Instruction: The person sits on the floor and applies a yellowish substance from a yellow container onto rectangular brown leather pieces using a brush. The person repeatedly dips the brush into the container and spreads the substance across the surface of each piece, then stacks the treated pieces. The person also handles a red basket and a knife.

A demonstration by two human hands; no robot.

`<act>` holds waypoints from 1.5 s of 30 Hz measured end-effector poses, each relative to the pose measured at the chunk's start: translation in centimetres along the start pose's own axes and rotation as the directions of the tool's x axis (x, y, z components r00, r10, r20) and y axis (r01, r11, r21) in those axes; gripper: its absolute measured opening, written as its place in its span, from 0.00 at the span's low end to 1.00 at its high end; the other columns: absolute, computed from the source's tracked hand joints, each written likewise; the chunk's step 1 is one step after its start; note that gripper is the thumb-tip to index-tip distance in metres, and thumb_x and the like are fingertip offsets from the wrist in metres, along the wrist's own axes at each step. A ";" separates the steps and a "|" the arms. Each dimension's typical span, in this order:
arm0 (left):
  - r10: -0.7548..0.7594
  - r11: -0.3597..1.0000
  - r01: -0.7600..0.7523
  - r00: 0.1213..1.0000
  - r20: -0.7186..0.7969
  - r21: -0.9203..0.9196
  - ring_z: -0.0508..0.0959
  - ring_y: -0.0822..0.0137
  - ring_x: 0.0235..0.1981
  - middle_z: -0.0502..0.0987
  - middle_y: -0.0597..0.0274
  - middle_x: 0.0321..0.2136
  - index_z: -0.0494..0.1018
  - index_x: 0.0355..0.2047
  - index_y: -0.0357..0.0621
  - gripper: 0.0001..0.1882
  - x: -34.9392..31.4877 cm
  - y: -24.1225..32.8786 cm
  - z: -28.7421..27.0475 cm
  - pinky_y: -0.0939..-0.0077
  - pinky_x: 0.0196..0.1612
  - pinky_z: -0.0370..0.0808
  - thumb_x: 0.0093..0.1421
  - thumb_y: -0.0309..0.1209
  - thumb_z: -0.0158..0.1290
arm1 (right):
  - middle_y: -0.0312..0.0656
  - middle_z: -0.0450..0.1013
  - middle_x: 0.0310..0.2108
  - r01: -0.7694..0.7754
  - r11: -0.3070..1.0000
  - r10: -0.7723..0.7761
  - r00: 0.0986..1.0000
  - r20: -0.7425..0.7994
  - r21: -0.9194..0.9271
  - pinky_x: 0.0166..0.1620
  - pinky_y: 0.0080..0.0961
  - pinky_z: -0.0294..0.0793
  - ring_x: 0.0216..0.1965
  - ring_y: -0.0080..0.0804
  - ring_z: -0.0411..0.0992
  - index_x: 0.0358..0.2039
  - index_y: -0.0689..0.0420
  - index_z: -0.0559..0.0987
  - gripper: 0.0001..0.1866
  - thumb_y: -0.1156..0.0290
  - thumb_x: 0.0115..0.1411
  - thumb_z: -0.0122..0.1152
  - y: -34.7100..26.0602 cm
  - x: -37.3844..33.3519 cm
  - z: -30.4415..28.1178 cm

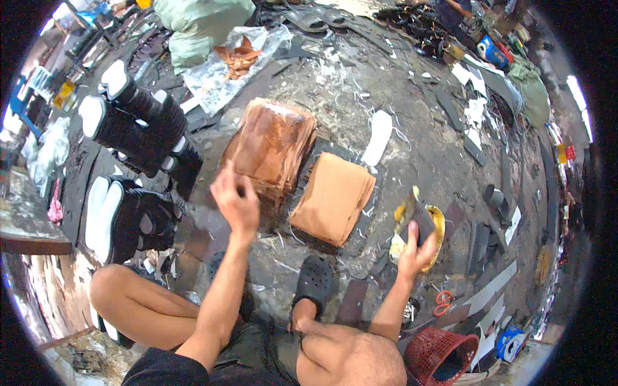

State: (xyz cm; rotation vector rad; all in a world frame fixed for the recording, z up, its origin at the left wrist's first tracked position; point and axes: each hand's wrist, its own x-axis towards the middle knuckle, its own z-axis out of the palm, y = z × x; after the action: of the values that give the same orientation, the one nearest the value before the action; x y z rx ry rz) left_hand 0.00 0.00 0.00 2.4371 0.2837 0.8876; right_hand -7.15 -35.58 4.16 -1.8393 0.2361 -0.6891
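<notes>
Brown leather sheets lie in a tall stack [273, 145] on the floor in front of me. My left hand [237, 201] is over the near left edge of that stack, fingers curled together; whether a sheet is between them is hidden. To the right of it is a lower stack of tan sheets [335, 199]. My right hand [417, 251] grips a dark flat rectangular piece [421, 220], tilted above a yellow-rimmed container [438, 235]. The container's inside is mostly covered by the hand and the piece.
Black soles with white faces [106, 215] stand in piles at the left. A white insole-shaped piece [378, 137] lies beyond the tan stack. Orange-handled scissors [443, 302] and a red basket [441, 354] are at the near right. A pale green sack [199, 29] stands at the back.
</notes>
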 end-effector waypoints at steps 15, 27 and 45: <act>0.669 0.739 -0.475 0.438 0.601 -0.477 0.67 0.57 0.64 0.70 0.55 0.60 0.71 0.55 0.39 0.26 -15.8 2.3 8.0 0.62 0.66 0.65 0.52 0.24 0.50 | 0.40 0.79 0.46 0.747 0.470 -0.217 0.614 0.759 -0.471 0.49 0.38 0.75 0.44 0.41 0.77 0.50 0.43 0.80 0.22 0.74 0.54 0.56 9.3 0.0 15.3; 0.597 0.802 -0.317 0.439 0.672 -0.506 0.65 0.56 0.65 0.69 0.53 0.61 0.70 0.55 0.36 0.29 -14.8 2.9 7.4 0.61 0.69 0.61 0.49 0.20 0.52 | 0.37 0.78 0.48 0.512 0.742 -0.031 0.673 0.739 -0.434 0.49 0.41 0.76 0.50 0.44 0.75 0.49 0.39 0.81 0.23 0.75 0.54 0.57 6.4 6.2 14.2; 0.587 0.809 -0.334 0.469 0.660 -0.483 0.60 0.51 0.67 0.64 0.51 0.64 0.68 0.57 0.36 0.31 -15.1 4.1 7.3 0.58 0.70 0.57 0.47 0.18 0.50 | 0.41 0.80 0.44 0.486 0.674 0.167 0.634 0.755 -0.557 0.46 0.42 0.77 0.45 0.44 0.78 0.52 0.37 0.78 0.19 0.66 0.60 0.57 7.9 8.6 14.4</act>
State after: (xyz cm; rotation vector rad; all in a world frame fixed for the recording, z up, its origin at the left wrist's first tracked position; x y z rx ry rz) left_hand -6.77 -11.81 -10.60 2.3660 -0.8451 -0.0788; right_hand 9.20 -31.16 -3.38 -2.8034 -0.3139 0.2048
